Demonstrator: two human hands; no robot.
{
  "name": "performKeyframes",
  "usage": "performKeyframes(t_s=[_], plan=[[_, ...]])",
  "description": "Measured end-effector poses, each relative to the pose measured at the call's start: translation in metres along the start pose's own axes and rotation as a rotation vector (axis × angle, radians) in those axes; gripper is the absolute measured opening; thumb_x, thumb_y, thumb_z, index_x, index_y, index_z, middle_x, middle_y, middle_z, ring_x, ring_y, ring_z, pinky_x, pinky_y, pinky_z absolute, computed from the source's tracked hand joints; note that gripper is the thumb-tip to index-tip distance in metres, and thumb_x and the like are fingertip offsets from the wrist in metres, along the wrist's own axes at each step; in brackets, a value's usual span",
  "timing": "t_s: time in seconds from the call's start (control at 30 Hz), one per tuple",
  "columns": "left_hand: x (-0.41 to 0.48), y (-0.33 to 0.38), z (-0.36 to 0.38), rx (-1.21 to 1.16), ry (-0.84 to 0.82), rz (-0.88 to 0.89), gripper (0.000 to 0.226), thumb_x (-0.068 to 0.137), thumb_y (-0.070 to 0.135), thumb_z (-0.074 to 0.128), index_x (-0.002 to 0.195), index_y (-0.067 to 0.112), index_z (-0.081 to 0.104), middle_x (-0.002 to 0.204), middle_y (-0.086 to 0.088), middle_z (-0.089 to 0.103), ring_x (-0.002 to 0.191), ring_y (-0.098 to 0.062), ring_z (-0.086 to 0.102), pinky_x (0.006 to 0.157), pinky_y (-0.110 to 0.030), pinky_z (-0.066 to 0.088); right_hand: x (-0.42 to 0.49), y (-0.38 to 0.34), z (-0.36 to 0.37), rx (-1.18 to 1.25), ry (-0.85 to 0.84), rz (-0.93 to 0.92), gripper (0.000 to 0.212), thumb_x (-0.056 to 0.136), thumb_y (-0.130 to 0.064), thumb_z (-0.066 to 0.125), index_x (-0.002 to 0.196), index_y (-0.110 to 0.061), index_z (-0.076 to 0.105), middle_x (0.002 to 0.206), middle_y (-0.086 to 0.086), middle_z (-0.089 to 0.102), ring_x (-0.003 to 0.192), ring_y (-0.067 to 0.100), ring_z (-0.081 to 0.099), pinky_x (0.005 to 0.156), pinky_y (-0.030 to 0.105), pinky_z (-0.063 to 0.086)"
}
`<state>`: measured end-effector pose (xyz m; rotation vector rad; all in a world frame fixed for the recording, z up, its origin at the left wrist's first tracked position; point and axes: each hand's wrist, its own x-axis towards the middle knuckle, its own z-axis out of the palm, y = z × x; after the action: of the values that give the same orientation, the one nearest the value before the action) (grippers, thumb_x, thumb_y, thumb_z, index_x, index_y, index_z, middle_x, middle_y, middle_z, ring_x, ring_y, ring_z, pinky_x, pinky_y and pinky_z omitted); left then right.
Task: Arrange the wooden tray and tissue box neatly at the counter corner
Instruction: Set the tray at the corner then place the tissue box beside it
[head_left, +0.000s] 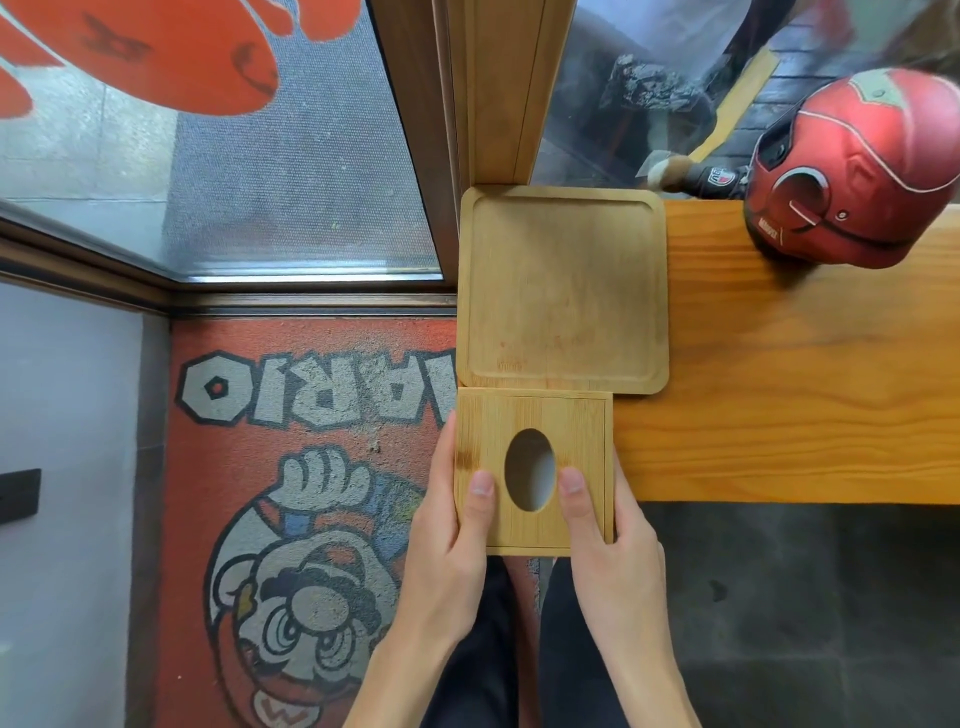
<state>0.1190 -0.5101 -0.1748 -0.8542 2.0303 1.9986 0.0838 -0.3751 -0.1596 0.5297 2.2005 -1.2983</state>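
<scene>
The square wooden tray (563, 291) lies flat at the left end of the wooden counter (789, 395), against the window post. Just in front of it is the bamboo tissue box (535, 415), with an oval hole in its top; its far edge touches or overlaps the tray's near rim. My left hand (452, 525) grips the box's left side with the thumb on top. My right hand (602, 535) grips its right side, thumb beside the hole. The box sticks out past the counter's near edge.
A red helmet (852, 171) sits at the counter's far right edge. A wooden post (504, 88) and window glass stand behind the tray. Left of the counter there is a drop to a red floor mat (311, 493). My dark trousers show below the box.
</scene>
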Motion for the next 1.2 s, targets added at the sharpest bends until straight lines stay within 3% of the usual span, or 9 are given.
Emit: performKeyframes(t_s=[0.17,0.4,0.5,0.63,0.77,0.87,0.97,1.03,1.2], plan=[[0.000,0.000,0.000,0.047,0.010,-0.006,0.071,0.094,0.056,0.037,0.158,0.029,0.022,0.135,0.048,0.047,0.129,0.018,0.046,0.098,0.000,0.036,0.000,-0.004,-0.002,0.023,-0.008,0.011,0.073,0.081,-0.074,0.044,0.149,-0.048,0.034,0.136,-0.024,0.055,0.114,-0.011,0.050,0.080,-0.006,0.034],[0.000,0.007,-0.002,0.102,-0.022,-0.023,0.069,0.095,0.060,0.037,0.157,0.035,0.020,0.132,0.055,0.042,0.126,0.026,0.042,0.096,0.001,0.034,0.002,0.001,-0.007,-0.074,-0.049,-0.033,0.081,0.076,-0.088,0.038,0.149,-0.057,0.021,0.143,-0.020,0.050,0.136,0.004,0.042,0.114,0.039,0.039],[0.002,0.011,-0.010,0.062,-0.117,-0.015,0.087,0.086,0.076,0.041,0.157,0.040,0.006,0.139,0.059,0.026,0.134,0.028,0.029,0.102,0.002,0.029,0.001,0.007,-0.027,-0.151,-0.227,-0.088,0.093,0.067,-0.094,0.037,0.148,-0.061,0.005,0.151,-0.020,0.036,0.137,-0.012,0.029,0.113,0.030,0.032],[0.000,0.003,-0.028,0.075,-0.282,0.007,0.114,0.071,0.082,0.054,0.156,0.043,-0.011,0.152,0.052,0.005,0.144,0.021,0.013,0.110,0.000,0.022,0.007,0.037,-0.047,-0.559,-0.294,-0.331,0.111,0.071,-0.085,0.052,0.158,-0.036,0.002,0.165,-0.021,0.004,0.149,-0.006,-0.007,0.119,0.031,0.013],[0.005,-0.018,-0.035,0.307,-0.377,0.061,0.122,0.078,0.047,0.080,0.158,0.037,-0.012,0.159,0.043,0.004,0.148,0.016,0.010,0.111,0.001,0.016,0.022,0.068,-0.041,-0.778,-0.050,-0.551,0.089,0.081,-0.051,0.073,0.154,-0.019,0.034,0.162,-0.006,0.029,0.153,0.010,0.013,0.113,0.039,0.037],[0.014,-0.023,-0.035,0.355,-0.385,0.098,0.104,0.087,0.021,0.077,0.161,0.011,0.005,0.168,0.013,0.015,0.153,0.000,0.020,0.122,-0.018,0.022,0.027,0.077,-0.029,-0.748,0.083,-0.622,0.074,0.079,-0.028,0.081,0.145,-0.015,0.050,0.154,-0.001,0.044,0.148,0.017,0.028,0.101,0.031,0.037],[0.018,-0.009,-0.023,0.121,-0.278,-0.084,0.041,0.101,0.040,0.056,0.140,0.030,0.055,0.135,0.013,0.065,0.110,0.006,0.066,0.088,-0.017,0.054,0.031,0.084,-0.018,-0.644,0.166,-0.636,0.059,0.080,-0.014,0.077,0.136,-0.010,0.060,0.150,0.003,0.050,0.146,0.019,0.030,0.109,0.030,0.032],[0.025,-0.011,-0.017,-0.207,-0.210,-0.377,0.039,0.102,0.051,0.046,0.127,0.027,0.064,0.116,0.009,0.075,0.095,-0.002,0.073,0.075,-0.019,0.058,0.032,0.087,-0.014,-0.575,0.174,-0.652,0.045,0.089,-0.020,0.066,0.133,-0.010,0.063,0.148,0.004,0.052,0.147,0.019,0.028,0.115,0.031,0.030],[0.025,-0.012,-0.020,-0.290,-0.185,-0.473,0.045,0.097,0.060,0.050,0.130,0.035,0.066,0.131,0.007,0.070,0.123,-0.011,0.064,0.108,-0.040,0.045,0.033,0.089,-0.010,-0.522,0.186,-0.630,0.044,0.086,-0.004,0.072,0.129,-0.010,0.066,0.146,0.004,0.055,0.146,0.023,0.032,0.106,0.032,0.043]])
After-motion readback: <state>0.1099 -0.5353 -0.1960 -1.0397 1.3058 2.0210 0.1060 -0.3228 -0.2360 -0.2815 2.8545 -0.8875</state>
